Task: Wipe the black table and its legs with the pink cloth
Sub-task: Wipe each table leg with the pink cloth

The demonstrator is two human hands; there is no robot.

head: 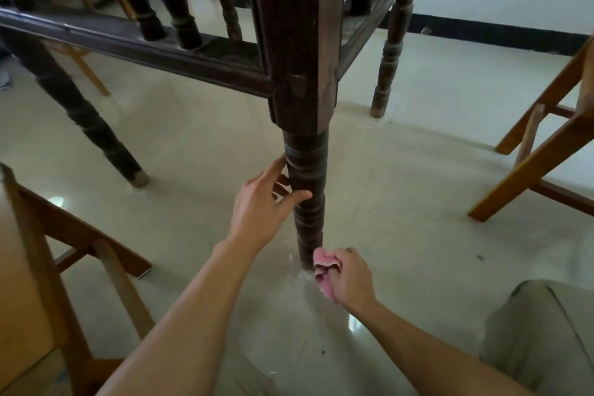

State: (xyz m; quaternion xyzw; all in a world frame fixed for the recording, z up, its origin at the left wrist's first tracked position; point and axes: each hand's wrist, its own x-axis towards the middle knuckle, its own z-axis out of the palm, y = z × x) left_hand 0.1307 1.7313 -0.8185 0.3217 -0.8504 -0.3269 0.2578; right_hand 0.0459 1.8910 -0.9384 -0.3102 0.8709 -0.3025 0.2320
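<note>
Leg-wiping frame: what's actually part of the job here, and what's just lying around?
Part of the job:
- pink cloth, gripped by the right hand at the foot of the table leg
- left hand, holding that leg
- other table legs

Just around:
- wooden chair on the left
- wooden chair on the right

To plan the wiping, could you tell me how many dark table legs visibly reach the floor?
3: the near leg at centre, held by the left hand, pink cloth at its foot; the left leg; the far right leg. A fourth may be hidden.
</note>
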